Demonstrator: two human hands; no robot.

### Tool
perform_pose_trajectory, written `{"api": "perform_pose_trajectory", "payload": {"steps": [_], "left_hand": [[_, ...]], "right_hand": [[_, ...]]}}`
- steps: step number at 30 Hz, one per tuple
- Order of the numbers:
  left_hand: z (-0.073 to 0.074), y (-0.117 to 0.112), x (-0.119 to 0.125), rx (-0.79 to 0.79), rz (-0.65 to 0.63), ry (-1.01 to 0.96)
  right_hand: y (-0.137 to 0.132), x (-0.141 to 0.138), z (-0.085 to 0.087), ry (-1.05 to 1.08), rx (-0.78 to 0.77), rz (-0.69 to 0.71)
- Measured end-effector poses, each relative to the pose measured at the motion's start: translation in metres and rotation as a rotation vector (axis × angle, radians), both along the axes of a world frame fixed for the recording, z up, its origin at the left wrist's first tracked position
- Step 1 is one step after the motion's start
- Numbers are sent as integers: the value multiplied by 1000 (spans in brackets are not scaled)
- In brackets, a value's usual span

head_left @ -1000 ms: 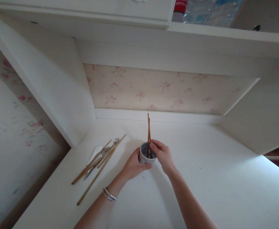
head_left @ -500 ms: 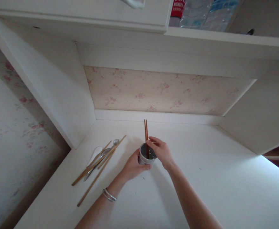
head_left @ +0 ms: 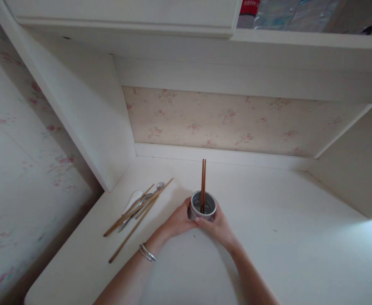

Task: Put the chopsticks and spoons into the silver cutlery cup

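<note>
A grey round utensil holder (head_left: 193,210) with small holes in its bottom is between my hands, its mouth tipped toward me. Two brown chopsticks (head_left: 203,182) stand in it, leaning on the far side of its rim. My left hand (head_left: 182,220) is wrapped round the holder's left side. My right hand (head_left: 219,226) grips it from the right, thumb across the front. To the left, several loose chopsticks (head_left: 129,238) lie in a crossed heap with metal spoons (head_left: 159,185) and a white spoon (head_left: 135,196).
The white tabletop (head_left: 287,254) is bounded by a side panel (head_left: 78,110) on the left and a low ledge (head_left: 252,158) at the back. Overhead hangs a cabinet (head_left: 125,12), with plastic-wrapped bottles (head_left: 275,15) on its open shelf.
My right hand has let go of the two chopsticks, which now stand in the holder, and has closed round the holder's right side. The camera view has shifted slightly.
</note>
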State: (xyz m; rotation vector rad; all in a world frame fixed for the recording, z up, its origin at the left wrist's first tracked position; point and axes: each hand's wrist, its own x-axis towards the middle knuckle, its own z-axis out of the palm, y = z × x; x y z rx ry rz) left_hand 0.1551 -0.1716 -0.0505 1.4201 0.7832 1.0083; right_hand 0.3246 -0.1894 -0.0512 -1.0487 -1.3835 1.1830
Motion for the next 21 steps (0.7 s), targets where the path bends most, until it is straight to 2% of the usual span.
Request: {"api": "perform_pose_trajectory", "payload": {"steps": [4, 7, 11, 15, 18, 21], "left_hand": [[9, -7, -3, 110, -3, 86], [19, -19, -14, 188, 121, 238], [36, -23, -47, 295, 339, 684], [50, -9, -88, 356, 515, 1173], [50, 0, -109, 322, 507, 1451], [43, 3, -117, 263, 466, 1568]], "right_hand": [[0, -5, -7, -135, 69, -117], [-1, -5, -8, -101, 77, -108], [-1, -4, -7, -87, 62, -93], [1, -3, -6, -96, 33, -95], [1, -2, -7, -78, 34, -117], [-1, -2, -7, -74, 49, -126]]}}
